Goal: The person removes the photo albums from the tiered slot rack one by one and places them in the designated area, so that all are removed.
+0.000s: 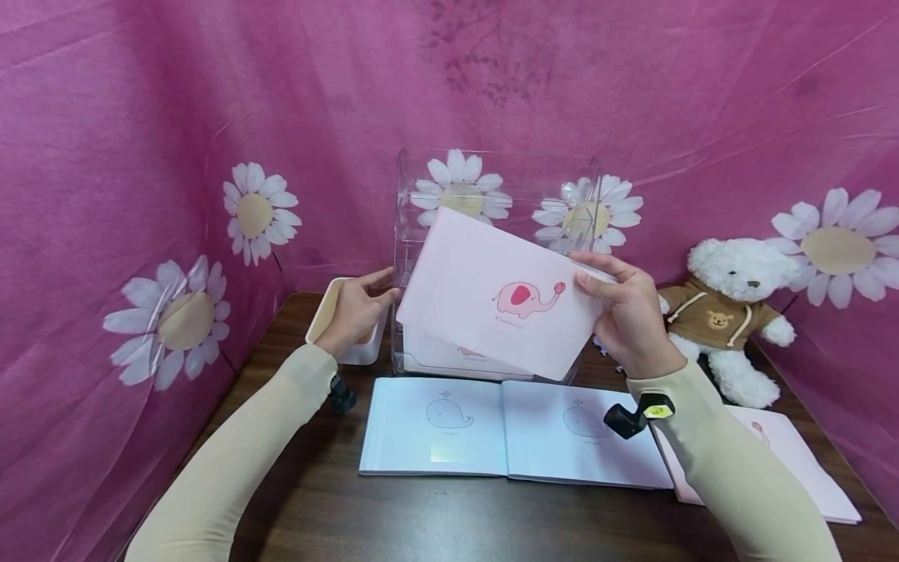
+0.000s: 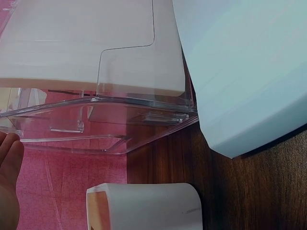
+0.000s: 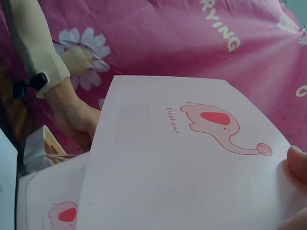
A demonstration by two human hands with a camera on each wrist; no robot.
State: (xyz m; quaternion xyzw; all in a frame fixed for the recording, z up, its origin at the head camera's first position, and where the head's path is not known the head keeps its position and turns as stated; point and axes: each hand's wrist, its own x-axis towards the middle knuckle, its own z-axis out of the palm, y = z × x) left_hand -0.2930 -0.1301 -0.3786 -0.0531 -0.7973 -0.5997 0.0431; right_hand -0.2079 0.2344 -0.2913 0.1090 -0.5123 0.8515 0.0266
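Observation:
My right hand [image 1: 627, 316] pinches a pale pink notebook [image 1: 463, 269] by its right edge, thumb on the cover. A printed elephant and the word "Elephant" show on that cover [image 3: 134, 172]. The notebook is tilted in front of a clear plastic rack [image 1: 495, 165]. Inside the rack's lower part, another elephant notebook [image 1: 428, 351] stands partly hidden behind the held one. With its fingers at the rack's left side, my left hand [image 1: 356, 308] touches the clear plastic; in the left wrist view only part of this hand [image 2: 8, 177] shows.
An open whale-drawing notebook [image 1: 435, 453] lies before the rack on the dark wooden table [image 1: 449, 523]. Left of the rack is a white box [image 1: 361, 353]. A teddy bear [image 1: 733, 312] sits at the right, behind another pink notebook [image 1: 794, 468]. Pink cloth [image 1: 337, 94] hangs around the table.

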